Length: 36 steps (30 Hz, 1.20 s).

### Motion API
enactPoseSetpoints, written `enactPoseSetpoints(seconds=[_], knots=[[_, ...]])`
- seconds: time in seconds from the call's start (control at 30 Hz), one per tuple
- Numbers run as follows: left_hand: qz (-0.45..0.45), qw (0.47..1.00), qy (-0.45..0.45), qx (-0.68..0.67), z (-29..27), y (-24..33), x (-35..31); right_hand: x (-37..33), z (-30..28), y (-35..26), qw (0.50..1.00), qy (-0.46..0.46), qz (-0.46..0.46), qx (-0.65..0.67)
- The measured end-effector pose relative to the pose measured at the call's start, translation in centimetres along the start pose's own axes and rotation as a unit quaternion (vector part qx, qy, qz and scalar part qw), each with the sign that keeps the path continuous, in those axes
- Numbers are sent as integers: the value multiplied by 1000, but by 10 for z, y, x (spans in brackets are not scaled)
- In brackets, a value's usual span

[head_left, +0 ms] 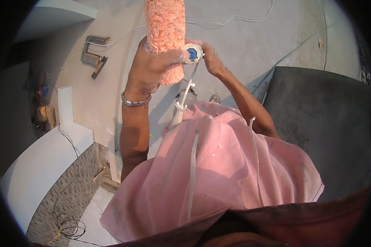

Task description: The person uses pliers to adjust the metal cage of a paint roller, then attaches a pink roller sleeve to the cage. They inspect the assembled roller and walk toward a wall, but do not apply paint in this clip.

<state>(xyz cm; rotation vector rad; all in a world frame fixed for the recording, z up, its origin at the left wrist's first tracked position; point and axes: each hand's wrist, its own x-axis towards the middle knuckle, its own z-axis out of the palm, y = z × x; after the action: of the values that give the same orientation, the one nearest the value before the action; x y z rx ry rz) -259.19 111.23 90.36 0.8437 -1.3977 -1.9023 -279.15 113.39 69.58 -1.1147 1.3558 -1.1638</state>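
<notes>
My left hand [152,68] is closed around a fluffy orange-pink paint roller sleeve [165,29], which stands nearly upright and runs out of the top of the picture. Beside it, my right hand [210,57] grips a round, paint-crusted roller end [193,54] with a blue centre; most of its fingers are hidden behind it. My left thumb touches this round end. From there a thin metal rod runs down toward a pale handle [177,117] with white cord tied about it, in front of my pink shirt.
A black panel [317,123] stands at the right. At the left are a curved white ledge [49,160] with a dark cable across it and a bracket-shaped dark fixture [94,53]. White wires [231,19] run along the grey surface ahead. A coiled black cable [72,228] lies lower left.
</notes>
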Motion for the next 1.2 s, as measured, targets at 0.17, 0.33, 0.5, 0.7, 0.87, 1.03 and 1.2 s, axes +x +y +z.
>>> enactPoseSetpoints(seconds=[0.17, 0.33, 0.5, 0.7, 0.87, 1.03, 1.2], knots=[[80, 996, 42, 9, -62, 33, 47, 79, 31, -68, 1000, 14, 5, -10], [122, 985, 117, 40, -114, 54, 113, 180, 62, -65, 995, 2, 30, 93], [191, 915, 319, 156, -155, 50, 170, 258, 31, -65, 997, 40, 49, 53], [251, 884, 202, 338, -209, 61, 243, 350, -32, -89, 997, 57, 26, -45], [297, 895, 159, 293, -196, 99, 316, 430, -64, -101, 979, 33, -49, -194], [377, 813, 173, 409, -199, 130, 407, 513, -98, -117, 973, 35, -64, -221], [402, 769, 150, 473, -208, 167, 469, 568, -129, -149, 924, 40, -147, -350]])
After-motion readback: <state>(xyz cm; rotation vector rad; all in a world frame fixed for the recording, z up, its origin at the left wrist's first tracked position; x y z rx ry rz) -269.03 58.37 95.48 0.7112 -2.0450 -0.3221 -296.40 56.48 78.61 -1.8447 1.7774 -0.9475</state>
